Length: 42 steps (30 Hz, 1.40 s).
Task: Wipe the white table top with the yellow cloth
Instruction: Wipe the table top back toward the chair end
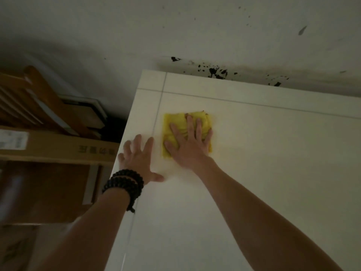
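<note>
The white table top (263, 163) fills the right and lower part of the view, with thin grey lines near its left and far edges. A folded yellow cloth (172, 124) lies flat near the far left corner. My right hand (187, 143) presses on it, palm down, fingers spread. My left hand (138, 159) rests flat on the table's left edge beside the cloth, fingers apart, holding nothing. A dark bead bracelet (125, 184) wraps that wrist.
A cardboard box (58, 147) and wooden boards (39, 106) stand against the table's left side. A white wall (175, 32) with black specks and stains (216, 72) runs along the table's far edge.
</note>
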{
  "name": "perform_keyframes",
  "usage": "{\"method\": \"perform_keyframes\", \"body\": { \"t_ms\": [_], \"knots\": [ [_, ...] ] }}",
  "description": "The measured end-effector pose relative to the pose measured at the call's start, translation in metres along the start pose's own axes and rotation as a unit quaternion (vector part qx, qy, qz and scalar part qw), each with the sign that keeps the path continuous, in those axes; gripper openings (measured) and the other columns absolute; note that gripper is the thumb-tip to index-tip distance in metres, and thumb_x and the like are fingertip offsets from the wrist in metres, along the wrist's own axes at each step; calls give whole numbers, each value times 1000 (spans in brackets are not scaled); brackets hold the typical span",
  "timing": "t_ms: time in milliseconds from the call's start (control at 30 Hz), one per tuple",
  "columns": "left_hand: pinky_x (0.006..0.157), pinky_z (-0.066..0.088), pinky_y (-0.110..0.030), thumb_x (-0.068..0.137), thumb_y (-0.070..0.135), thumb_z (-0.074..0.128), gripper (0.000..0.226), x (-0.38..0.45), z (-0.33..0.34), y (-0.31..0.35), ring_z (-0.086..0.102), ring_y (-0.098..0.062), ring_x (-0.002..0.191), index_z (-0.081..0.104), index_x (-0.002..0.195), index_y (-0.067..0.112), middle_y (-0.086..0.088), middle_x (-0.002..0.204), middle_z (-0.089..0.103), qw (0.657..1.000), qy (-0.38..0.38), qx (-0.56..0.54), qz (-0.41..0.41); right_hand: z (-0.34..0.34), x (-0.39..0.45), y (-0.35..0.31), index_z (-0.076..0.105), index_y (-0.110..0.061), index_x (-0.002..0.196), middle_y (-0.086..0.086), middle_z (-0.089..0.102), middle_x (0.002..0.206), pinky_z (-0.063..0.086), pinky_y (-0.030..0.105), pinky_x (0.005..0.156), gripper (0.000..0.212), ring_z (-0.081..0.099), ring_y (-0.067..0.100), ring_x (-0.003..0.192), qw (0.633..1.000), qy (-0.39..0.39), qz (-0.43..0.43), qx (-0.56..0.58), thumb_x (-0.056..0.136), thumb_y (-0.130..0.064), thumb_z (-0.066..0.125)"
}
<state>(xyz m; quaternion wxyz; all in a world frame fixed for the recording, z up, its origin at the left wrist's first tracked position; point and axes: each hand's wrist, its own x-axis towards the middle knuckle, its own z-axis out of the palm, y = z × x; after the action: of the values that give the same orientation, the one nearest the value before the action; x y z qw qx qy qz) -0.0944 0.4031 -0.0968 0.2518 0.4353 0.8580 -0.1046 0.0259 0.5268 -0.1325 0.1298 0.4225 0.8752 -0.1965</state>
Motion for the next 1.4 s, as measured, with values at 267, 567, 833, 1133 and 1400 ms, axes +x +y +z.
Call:
{"method": "perform_keyframes", "body": {
  "t_ms": [267, 567, 833, 1133, 1400],
  "knots": [
    [119, 11, -52, 60, 63, 79, 128, 0, 6, 1, -11, -35, 146, -7, 151, 35, -1, 159, -18, 1000, 9, -28, -2, 6, -17, -7, -9, -48, 156, 1, -33, 164, -19, 67, 112, 71, -33, 31, 148, 1000, 7, -18, -6, 96, -73, 18],
    [119, 8, -55, 61, 54, 84, 126, -1, 7, 5, -10, -35, 147, -1, 152, 35, -1, 160, -14, 998, 35, -58, 2, -13, 40, -19, -10, -48, 156, 2, -36, 162, -21, 68, 111, 75, -35, 33, 147, 1000, -19, 0, -17, 93, -77, 18],
    [119, 6, -47, 62, 61, 80, 129, -52, 18, -45, -14, -30, 147, -4, 153, 26, -4, 159, -19, 995, -25, -25, 95, 8, -15, -20, -5, -50, 157, -1, -33, 164, -20, 67, 112, 72, -31, 32, 149, 1000, -10, -4, -6, 94, -75, 20],
    [119, 0, -43, 63, 62, 78, 138, -156, 79, -86, -27, -30, 144, -19, 151, 18, -7, 155, -33, 985, -60, 31, 162, 66, -135, -45, -8, -51, 156, 0, -37, 162, -20, 67, 112, 71, -36, 30, 147, 999, -16, 27, 2, 94, -75, 17],
    [119, -3, -43, 64, 59, 79, 139, -237, 125, -120, -26, -33, 144, -17, 151, 8, -14, 155, -31, 974, -60, 46, 213, 128, -245, -87, -13, -51, 154, -2, -41, 159, -21, 67, 111, 71, -39, 30, 145, 997, -9, 75, 19, 93, -77, 13]
  ]
}}
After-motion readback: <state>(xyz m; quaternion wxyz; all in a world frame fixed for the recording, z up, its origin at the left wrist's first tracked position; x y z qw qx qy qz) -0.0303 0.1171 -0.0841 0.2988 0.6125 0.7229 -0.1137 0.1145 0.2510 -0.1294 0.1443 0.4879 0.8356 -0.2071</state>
